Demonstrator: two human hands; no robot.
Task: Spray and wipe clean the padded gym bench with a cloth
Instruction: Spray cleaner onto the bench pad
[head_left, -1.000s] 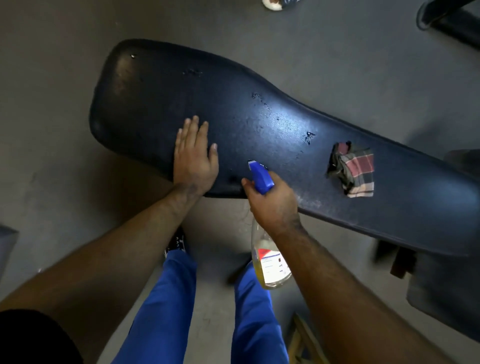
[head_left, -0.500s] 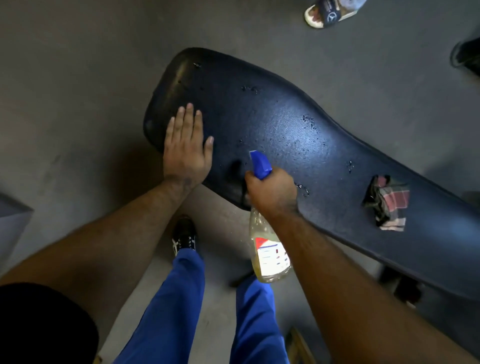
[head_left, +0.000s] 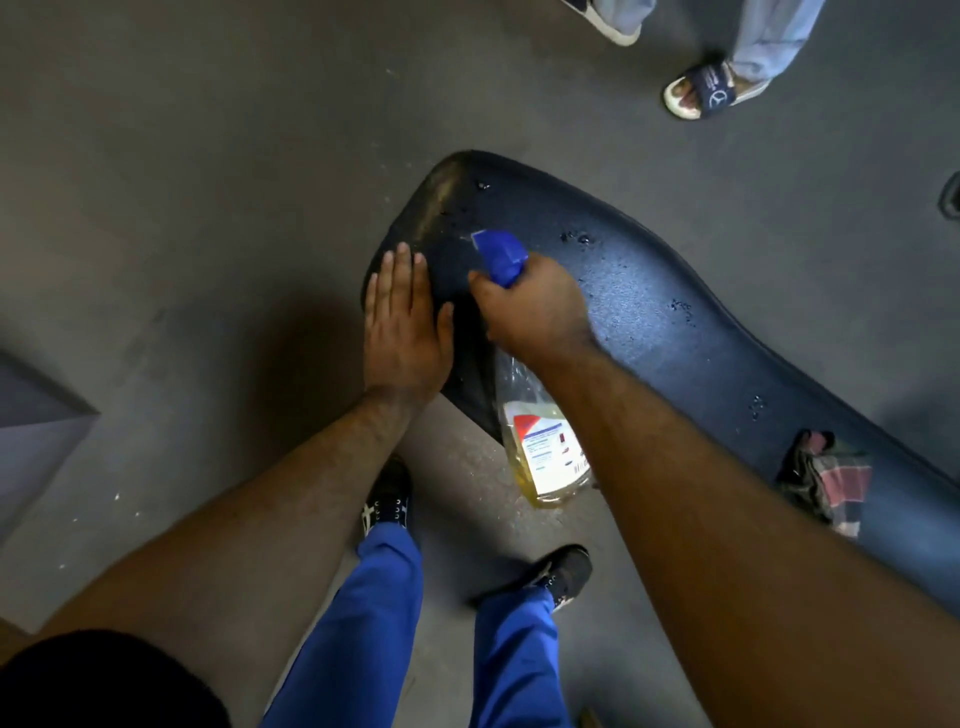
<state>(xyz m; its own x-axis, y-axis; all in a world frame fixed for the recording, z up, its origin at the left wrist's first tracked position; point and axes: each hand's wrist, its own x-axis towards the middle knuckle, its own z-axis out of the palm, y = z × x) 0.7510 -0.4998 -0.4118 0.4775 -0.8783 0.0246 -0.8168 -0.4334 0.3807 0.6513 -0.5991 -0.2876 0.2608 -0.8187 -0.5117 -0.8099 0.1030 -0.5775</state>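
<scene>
Right hand (head_left: 532, 312) is gripping the sprayer (head_left: 497, 255), fingers curled, nozzle over the wet bench (head_left: 675, 332) end. Left hand (head_left: 405, 327) is lying flat, fingers straight, on the bench edge. Cloth (head_left: 826, 480) is sitting well apart.

The long black padded gym counter (head_left: 675, 332) runs from the middle of the frame to the lower right, with wet drops on it. A clear plastic spray bottle with a blue top (head_left: 540, 441) hangs tilted at its near edge. A crumpled red checked cloth (head_left: 826, 480) lies on it at the right.

Bare bench pad (head_left: 675, 332) between hands and crumpled cloth (head_left: 826, 480)
</scene>
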